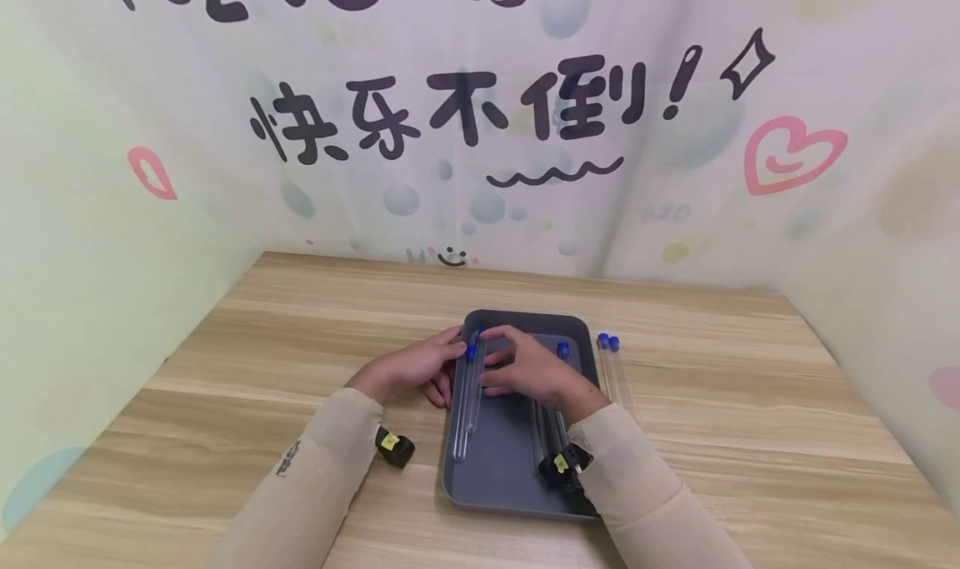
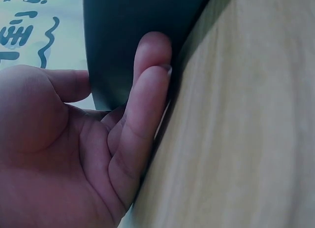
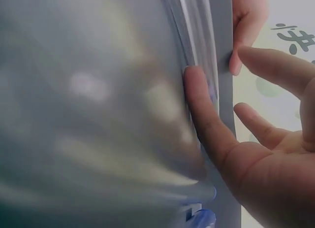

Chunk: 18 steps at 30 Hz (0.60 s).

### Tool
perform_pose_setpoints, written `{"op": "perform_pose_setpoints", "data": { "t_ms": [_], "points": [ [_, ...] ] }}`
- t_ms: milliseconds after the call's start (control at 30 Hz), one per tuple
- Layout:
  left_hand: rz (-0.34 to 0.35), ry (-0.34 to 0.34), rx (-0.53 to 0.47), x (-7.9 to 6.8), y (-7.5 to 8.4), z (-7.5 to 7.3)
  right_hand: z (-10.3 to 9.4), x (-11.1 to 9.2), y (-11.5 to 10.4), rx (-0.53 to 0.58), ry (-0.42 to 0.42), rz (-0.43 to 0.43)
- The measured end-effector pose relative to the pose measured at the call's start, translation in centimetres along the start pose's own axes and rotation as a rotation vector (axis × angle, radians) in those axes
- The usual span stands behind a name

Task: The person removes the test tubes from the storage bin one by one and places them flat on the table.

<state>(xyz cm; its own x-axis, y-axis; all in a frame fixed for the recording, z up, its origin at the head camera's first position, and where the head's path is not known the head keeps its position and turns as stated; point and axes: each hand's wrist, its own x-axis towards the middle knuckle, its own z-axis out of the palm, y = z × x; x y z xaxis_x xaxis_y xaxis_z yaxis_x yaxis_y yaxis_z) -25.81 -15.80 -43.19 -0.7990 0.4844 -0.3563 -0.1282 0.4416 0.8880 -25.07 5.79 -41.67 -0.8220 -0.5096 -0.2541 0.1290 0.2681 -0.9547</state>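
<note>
Sleeves (image 1: 652, 477) flanked six o'clock; left hand (image 1: 420, 365) pinched the tray (image 1: 498, 477) at its ten o'clock; right hand (image 1: 532, 373), fingers loosely parted, touched a tube (image 1: 473, 409)!

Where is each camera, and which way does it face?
On the head: facing forward and down at a grey rectangular plastic-looking tray; left hand, right hand, beige sleeves show.
On the left wrist: facing the tray's outer wall; left hand shows.
On the right wrist: facing clear, blue-capped tubes in the tray; both hands show.
Shared by head and right wrist: the tubes.
</note>
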Motion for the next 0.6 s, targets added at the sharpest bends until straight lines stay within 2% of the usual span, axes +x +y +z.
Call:
{"op": "perform_pose_setpoints", "data": {
  "t_ms": [300, 600],
  "points": [
    [0.011, -0.001, 0.006, -0.2, 0.0, 0.0, 0.5, 0.6, 0.3, 0.026, 0.026, 0.005],
    [0.019, -0.005, 0.008, -0.1, -0.2, -0.1, 1.0, 1.1, 0.5, 0.037, 0.017, -0.006]
  ]
}}
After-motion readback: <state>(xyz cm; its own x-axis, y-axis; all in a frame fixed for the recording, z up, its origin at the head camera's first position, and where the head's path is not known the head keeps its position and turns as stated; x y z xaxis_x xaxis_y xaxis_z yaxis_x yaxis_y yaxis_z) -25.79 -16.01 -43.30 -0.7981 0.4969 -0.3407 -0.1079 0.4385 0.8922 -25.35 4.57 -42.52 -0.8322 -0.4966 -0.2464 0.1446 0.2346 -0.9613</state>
